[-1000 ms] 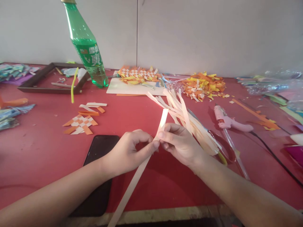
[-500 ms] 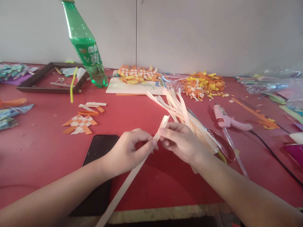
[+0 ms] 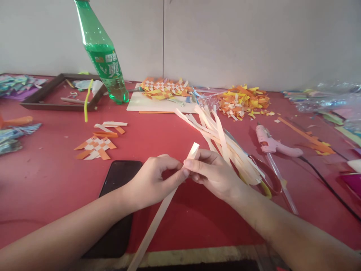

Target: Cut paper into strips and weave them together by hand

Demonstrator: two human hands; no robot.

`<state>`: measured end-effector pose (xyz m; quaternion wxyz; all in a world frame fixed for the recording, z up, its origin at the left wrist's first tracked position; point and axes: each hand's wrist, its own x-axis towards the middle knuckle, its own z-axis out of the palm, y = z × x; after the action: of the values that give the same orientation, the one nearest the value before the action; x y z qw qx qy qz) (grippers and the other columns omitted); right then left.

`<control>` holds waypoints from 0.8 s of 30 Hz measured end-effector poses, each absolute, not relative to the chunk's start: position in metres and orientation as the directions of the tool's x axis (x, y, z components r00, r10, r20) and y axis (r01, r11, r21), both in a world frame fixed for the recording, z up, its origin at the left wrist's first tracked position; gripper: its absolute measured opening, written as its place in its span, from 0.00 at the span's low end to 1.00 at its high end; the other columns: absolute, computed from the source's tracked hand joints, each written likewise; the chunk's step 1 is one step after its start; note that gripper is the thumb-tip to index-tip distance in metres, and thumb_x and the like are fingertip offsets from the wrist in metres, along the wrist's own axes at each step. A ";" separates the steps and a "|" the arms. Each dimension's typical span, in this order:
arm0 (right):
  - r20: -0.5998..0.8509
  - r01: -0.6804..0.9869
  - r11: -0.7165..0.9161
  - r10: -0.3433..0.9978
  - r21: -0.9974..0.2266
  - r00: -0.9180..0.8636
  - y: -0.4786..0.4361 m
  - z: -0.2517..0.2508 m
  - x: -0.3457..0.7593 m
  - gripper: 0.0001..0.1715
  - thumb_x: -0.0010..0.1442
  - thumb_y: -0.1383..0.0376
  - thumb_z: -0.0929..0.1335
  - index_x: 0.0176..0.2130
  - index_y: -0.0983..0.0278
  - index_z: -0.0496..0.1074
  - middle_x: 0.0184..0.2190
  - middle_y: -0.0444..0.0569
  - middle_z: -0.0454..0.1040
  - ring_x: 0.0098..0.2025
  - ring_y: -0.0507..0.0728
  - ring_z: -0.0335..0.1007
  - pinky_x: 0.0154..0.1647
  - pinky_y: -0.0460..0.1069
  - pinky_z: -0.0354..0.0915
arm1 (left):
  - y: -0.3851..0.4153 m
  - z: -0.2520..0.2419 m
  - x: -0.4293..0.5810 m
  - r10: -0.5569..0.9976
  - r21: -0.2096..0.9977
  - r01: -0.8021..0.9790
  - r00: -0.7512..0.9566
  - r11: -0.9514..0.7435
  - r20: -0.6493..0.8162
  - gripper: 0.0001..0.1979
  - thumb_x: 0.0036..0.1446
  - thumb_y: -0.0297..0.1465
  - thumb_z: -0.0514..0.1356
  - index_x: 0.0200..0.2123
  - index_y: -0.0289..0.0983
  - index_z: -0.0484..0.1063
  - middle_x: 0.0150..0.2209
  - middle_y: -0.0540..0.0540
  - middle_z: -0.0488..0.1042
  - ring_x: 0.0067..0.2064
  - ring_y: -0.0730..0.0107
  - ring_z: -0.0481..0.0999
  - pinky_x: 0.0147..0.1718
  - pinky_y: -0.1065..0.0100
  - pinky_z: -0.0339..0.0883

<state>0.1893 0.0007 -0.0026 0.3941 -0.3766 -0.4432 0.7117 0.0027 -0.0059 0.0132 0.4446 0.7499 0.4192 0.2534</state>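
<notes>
Both my hands pinch one long cream paper strip (image 3: 153, 227) just above the red table (image 3: 197, 214). My left hand (image 3: 153, 180) grips it between thumb and forefinger. My right hand (image 3: 214, 173) pinches the same strip right beside it, and a short end (image 3: 193, 149) sticks up above my fingers. The long tail runs down past the table's front edge. A fan of several more cream strips (image 3: 222, 141) lies just behind my right hand.
A black phone (image 3: 118, 203) lies under my left forearm. Red-handled scissors (image 3: 267, 177) and a pink glue gun (image 3: 272, 143) sit to the right. A green bottle (image 3: 103, 52), a wooden frame (image 3: 56, 94), woven orange-white pieces (image 3: 96, 146) and a heap of scraps (image 3: 244, 101) stand farther back.
The strip's end above my fingers has become shorter, as the strip slid down through the pinch. Its lower tail swung left and back. My hands stayed almost in place.
</notes>
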 end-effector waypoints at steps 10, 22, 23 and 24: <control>-0.179 -0.236 -0.293 0.895 -0.927 -0.408 0.002 0.000 0.191 0.11 0.55 0.62 0.74 0.25 0.64 0.72 0.21 0.41 0.70 0.21 0.46 0.59 0.23 0.45 0.54 | -0.005 0.013 0.001 0.848 0.974 0.213 0.528 -0.083 -0.043 0.15 0.64 0.35 0.55 0.28 0.35 0.73 0.27 0.50 0.75 0.32 0.73 0.73 0.35 0.72 0.66; -0.178 -0.224 -0.274 0.912 -0.935 -0.369 0.004 0.003 0.192 0.16 0.56 0.62 0.73 0.23 0.64 0.68 0.21 0.39 0.65 0.22 0.46 0.57 0.24 0.45 0.52 | -0.005 0.013 0.000 0.849 0.977 0.210 0.523 -0.047 -0.071 0.15 0.64 0.34 0.55 0.27 0.36 0.73 0.28 0.51 0.74 0.33 0.73 0.73 0.37 0.72 0.65; -0.185 -0.228 -0.281 0.912 -0.932 -0.367 0.004 0.003 0.191 0.15 0.56 0.62 0.73 0.23 0.64 0.68 0.21 0.39 0.65 0.22 0.46 0.57 0.24 0.45 0.52 | -0.006 0.013 0.000 0.850 0.978 0.205 0.522 -0.046 -0.070 0.15 0.64 0.34 0.55 0.27 0.36 0.73 0.28 0.51 0.74 0.33 0.73 0.73 0.37 0.72 0.65; -0.193 -0.233 -0.288 0.913 -0.929 -0.359 0.005 0.003 0.192 0.15 0.56 0.62 0.74 0.23 0.64 0.68 0.20 0.39 0.64 0.22 0.46 0.57 0.24 0.45 0.52 | -0.006 0.012 0.000 0.851 0.979 0.201 0.520 -0.043 -0.069 0.15 0.64 0.34 0.55 0.27 0.36 0.73 0.28 0.51 0.74 0.33 0.73 0.73 0.37 0.72 0.65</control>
<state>0.1917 0.0048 0.0028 0.4088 -0.3914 -0.4344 0.7007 0.0004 -0.0058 0.0124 0.5664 0.6629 0.3969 0.2869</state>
